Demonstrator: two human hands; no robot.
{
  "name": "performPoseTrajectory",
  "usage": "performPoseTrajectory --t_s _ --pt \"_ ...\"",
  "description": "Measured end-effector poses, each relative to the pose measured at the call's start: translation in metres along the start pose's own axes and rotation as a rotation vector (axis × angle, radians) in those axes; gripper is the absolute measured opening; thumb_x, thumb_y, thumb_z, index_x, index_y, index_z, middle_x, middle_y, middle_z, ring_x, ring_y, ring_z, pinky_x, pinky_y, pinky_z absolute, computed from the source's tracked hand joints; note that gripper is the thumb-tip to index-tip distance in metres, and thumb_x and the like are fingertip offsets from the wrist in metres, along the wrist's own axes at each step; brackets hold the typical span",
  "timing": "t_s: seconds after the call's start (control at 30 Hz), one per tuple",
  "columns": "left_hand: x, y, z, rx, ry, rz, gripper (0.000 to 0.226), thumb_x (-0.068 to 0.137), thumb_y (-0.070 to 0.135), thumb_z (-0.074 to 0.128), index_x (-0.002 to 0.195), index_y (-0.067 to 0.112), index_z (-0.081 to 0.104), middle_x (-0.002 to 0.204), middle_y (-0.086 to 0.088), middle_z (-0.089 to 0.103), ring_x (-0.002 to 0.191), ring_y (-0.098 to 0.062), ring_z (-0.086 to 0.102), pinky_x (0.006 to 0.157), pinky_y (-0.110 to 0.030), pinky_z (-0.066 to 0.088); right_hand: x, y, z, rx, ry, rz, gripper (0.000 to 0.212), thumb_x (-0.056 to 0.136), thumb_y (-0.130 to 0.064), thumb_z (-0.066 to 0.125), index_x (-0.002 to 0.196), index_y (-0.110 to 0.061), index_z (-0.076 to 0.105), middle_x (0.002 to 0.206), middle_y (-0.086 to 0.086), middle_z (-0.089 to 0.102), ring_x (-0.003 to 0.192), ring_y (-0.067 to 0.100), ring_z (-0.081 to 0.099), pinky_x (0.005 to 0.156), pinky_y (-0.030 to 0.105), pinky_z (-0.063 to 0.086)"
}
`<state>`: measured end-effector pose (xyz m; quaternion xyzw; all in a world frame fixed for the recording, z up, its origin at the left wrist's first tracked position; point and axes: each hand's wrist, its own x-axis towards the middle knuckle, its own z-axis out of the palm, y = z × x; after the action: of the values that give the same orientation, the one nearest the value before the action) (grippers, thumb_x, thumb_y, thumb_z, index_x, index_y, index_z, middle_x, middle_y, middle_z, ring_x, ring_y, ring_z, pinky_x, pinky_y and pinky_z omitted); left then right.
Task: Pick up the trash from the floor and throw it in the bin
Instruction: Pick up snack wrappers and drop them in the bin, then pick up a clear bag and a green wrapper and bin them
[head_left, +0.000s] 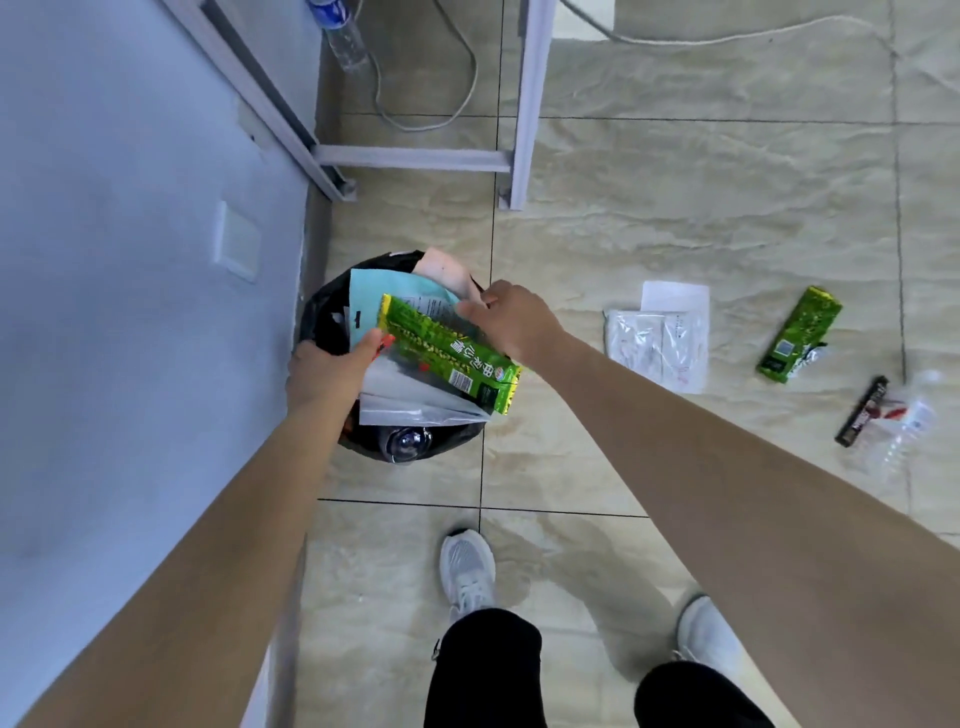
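2 hands meet over the bin (332, 312), a round one lined with a black bag, standing on the tiled floor (675, 208) against the wall (130, 208); the left hand (324, 371) pinches the near corner of a green wrapper (447, 351) between thumb and fingers; the right hand (511, 319) curls down onto the wrapper's far edge, its fingertips hidden behind the packet, so I cannot tell exactly how it grips. The wrapper lies across the top of the bin, above 1 pale blue pouch (384, 296), 1 white bag (421, 400) and 1 pinkish sheet (444, 270); a clear bottle (405, 441) shows at the bin's near rim, mostly covered.

4 pieces of trash lie on the floor to the right, well apart from the bin: 1 white packet (660, 343) with paper under it; 1 second green wrapper (797, 335); 1 dark bar wrapper (860, 413); 1 crushed clear bottle (906, 423), faint and hard to make out. 1 more bottle (343, 36) stands under the table frame (524, 130), cut off at the top edge; a grey cable (457, 93) loops beside it. 2 white shoes (467, 571) and dark trouser legs show below.
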<state>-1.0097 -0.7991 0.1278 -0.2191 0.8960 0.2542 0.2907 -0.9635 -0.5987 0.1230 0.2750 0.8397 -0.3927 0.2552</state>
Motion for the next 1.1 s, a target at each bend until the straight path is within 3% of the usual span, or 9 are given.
performPoseTrajectory --t_s 0.23,0.4,0.53,0.7,0.83,0.97,1.03,1.1 --pt "-0.062 0.055 0.013 0.298 0.038 0.222 0.075 0.084 0.060 0.052 0.133 0.003 0.049 0.134 -0.022 0.052 0.126 -0.040 0.047 0.104 -0.046 0.041 -0.039 0.046 -0.064 0.023 -0.009 0.028 0.056 0.089 -0.050 0.049 0.126 -0.008 0.053 0.131 0.013 0.057 0.122 0.033 0.048 0.098 0.036 0.040" --pt "-0.136 0.105 0.068 0.446 -0.009 0.420 0.058 0.086 0.057 0.050 0.110 0.006 0.062 0.115 -0.016 0.065 0.112 -0.037 0.057 0.085 -0.038 0.044 -0.084 0.125 -0.123 0.083 -0.026 0.104 0.056 0.090 -0.049 0.050 0.125 -0.006 0.052 0.127 0.014 0.058 0.122 0.032 0.049 0.101 0.037 0.040" --pt "-0.201 0.146 0.132 0.463 -0.142 0.464 0.066 0.086 0.054 0.053 0.123 0.000 0.056 0.128 -0.021 0.059 0.120 -0.039 0.054 0.098 -0.043 0.044 -0.121 0.200 -0.172 0.103 -0.024 0.190 0.053 0.092 -0.045 0.048 0.126 -0.005 0.051 0.131 0.013 0.057 0.123 0.029 0.050 0.095 0.029 0.037" --pt "-0.270 0.190 0.222 0.567 -0.230 0.523 0.064 0.085 0.055 0.054 0.127 0.007 0.052 0.129 -0.015 0.056 0.123 -0.034 0.050 0.098 -0.041 0.044 -0.163 0.290 -0.223 0.156 0.034 0.298 0.054 0.092 -0.045 0.048 0.130 -0.006 0.048 0.132 0.014 0.055 0.124 0.031 0.050 0.100 0.034 0.038" --pt "-0.304 0.204 0.279 0.645 -0.281 0.529 0.065 0.084 0.054 0.056 0.132 0.010 0.049 0.135 -0.012 0.052 0.129 -0.032 0.046 0.101 -0.039 0.042 -0.179 0.347 -0.246 0.225 0.030 0.368 0.045 0.092 -0.046 0.050 0.109 -0.004 0.052 0.118 0.015 0.060 0.118 0.032 0.053 0.094 0.033 0.040" --pt "-0.308 0.214 0.317 0.691 -0.324 0.566 0.062 0.085 0.050 0.057 0.133 0.013 0.049 0.135 -0.010 0.051 0.130 -0.029 0.045 0.099 -0.036 0.040 -0.163 0.387 -0.254 0.322 0.070 0.425 0.043 0.089 -0.048 0.052 0.103 -0.008 0.053 0.099 0.010 0.057 0.101 0.027 0.053 0.084 0.030 0.039" --pt "-0.301 0.215 0.332 0.720 -0.376 0.567 0.061 0.085 0.050 0.056 0.132 0.012 0.049 0.135 -0.010 0.052 0.129 -0.029 0.046 0.098 -0.037 0.041 -0.147 0.403 -0.249 0.347 0.110 0.491 0.039 0.088 -0.049 0.053 0.083 -0.011 0.053 0.080 0.004 0.052 0.088 0.025 0.050 0.074 0.028 0.035" --pt "-0.287 0.217 0.346 0.753 -0.425 0.555 0.061 0.085 0.052 0.055 0.130 0.012 0.050 0.132 -0.010 0.054 0.125 -0.029 0.049 0.096 -0.038 0.046 -0.129 0.416 -0.241 0.366 0.140 0.568 0.046 0.086 -0.051 0.053 0.059 -0.017 0.036 0.062 0.000 0.041 0.078 0.025 0.048 0.063 0.028 0.033"
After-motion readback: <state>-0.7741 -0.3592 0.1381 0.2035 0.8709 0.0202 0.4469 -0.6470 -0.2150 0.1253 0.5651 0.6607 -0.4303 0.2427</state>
